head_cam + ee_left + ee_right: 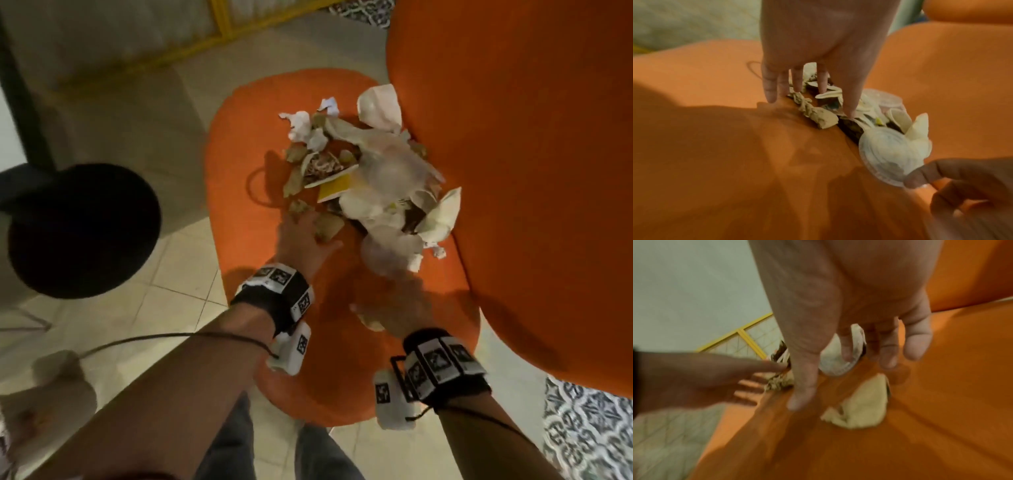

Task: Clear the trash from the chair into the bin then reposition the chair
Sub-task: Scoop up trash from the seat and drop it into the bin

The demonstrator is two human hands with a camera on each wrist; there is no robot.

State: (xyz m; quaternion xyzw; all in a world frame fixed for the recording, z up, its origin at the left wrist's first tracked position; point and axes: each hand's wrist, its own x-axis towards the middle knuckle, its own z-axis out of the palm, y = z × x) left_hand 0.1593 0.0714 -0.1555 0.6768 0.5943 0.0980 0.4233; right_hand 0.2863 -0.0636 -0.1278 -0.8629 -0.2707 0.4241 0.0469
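The orange chair [246,144] carries a trash pile [363,171] on its seat, against the backrest. The left hand [301,240], grip spread with straight fingers, touches the pile's near edge. The right hand [394,311], grip apart, hovers over a crumpled paper [859,405] just beside the pile.

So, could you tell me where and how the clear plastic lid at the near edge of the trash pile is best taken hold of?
Probably by the lid's near rim, coming from the front of the seat. It lies tilted against the pile with that edge free toward the right hand, whose fingers are already at it. Thumb under, fingers over should pinch the thin rim.
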